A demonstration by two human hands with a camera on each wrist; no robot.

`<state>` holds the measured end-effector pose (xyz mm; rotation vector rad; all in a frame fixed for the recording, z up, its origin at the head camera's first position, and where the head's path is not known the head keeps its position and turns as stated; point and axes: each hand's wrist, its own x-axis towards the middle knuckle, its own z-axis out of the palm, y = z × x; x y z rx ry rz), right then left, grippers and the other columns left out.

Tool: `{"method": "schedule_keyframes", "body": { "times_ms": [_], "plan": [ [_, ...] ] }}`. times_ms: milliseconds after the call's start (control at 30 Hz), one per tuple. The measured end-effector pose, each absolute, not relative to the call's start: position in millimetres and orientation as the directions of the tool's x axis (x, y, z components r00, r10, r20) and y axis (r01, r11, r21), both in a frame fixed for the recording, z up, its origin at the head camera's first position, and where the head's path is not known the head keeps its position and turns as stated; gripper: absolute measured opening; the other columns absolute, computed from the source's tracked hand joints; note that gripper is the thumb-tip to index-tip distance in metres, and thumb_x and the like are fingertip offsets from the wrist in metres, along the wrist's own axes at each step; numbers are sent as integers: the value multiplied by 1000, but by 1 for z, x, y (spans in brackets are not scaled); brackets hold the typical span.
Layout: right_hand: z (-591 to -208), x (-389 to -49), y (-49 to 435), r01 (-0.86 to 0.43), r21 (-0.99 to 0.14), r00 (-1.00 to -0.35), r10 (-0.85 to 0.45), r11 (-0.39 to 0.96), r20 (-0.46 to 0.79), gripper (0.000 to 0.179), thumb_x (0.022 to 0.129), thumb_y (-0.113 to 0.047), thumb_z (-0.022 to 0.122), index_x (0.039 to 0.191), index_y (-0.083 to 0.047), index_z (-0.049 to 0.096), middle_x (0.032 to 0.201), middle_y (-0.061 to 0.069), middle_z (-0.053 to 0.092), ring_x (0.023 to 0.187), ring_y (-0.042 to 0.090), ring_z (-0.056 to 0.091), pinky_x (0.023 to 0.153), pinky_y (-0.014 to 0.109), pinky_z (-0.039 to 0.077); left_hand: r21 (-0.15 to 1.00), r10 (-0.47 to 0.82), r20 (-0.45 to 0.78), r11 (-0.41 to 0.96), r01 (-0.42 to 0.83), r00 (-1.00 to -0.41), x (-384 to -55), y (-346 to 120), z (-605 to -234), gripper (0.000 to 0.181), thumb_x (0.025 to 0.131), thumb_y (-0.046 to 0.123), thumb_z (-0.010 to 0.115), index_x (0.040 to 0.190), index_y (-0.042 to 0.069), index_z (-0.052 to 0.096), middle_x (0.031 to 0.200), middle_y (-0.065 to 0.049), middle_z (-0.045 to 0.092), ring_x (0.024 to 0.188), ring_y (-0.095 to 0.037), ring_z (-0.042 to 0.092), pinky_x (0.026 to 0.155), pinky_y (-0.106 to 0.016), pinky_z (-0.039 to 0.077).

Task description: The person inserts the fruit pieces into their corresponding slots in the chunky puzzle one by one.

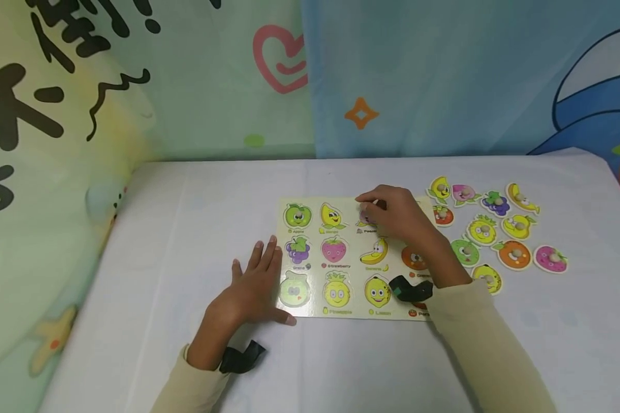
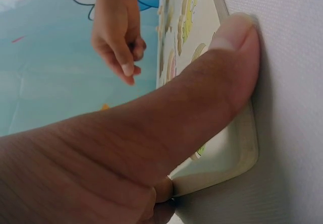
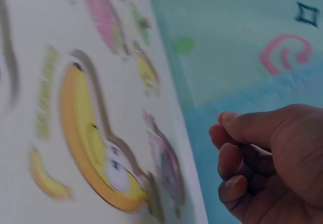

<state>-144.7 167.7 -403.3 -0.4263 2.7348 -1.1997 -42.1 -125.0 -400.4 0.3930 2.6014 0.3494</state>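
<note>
A fruit puzzle board (image 1: 357,287) lies on the white table, with printed fruit pictures and names in rows. Flat against its left edge is my left hand (image 1: 253,289), fingers spread and thumb at the near left corner; the left wrist view shows that thumb (image 2: 197,88) across the board's edge. My right hand (image 1: 400,215) hovers over the far side by the peach picture (image 1: 364,219). Its fingers are loosely bent, and the right wrist view shows nothing between thumb and fingertips. Below that hand is the banana picture (image 1: 374,251).
Several loose fruit pieces with small knobs lie right of the board, among them a banana piece (image 1: 522,198), an orange piece (image 1: 514,255) and a pink piece (image 1: 550,259). A printed curtain (image 1: 418,86) hangs behind the table. Black straps (image 1: 243,357) circle both wrists.
</note>
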Motion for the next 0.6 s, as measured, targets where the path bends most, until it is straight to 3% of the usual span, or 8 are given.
{"method": "schedule_keyframes", "body": {
  "times_ms": [367,600],
  "plan": [
    [-402,-145,222,-55,-751,-998,-46,657,33,31,99,-28,58,121,-9,70,102,10,65,77,22,48,64,31,38,330,342,-431,921,206,-835,-41,-126,-401,136,57,51,90,156,6,10,162,-9,-5,147,-32,-8,107,-71,7],
    [-406,-147,249,49,-745,-995,96,665,20,39,98,-36,58,128,-13,66,107,9,62,76,21,49,51,26,43,315,331,-440,927,202,-835,-41,-126,-402,136,57,52,90,157,7,9,162,-7,-7,147,-31,-9,107,-70,7]
  ]
}}
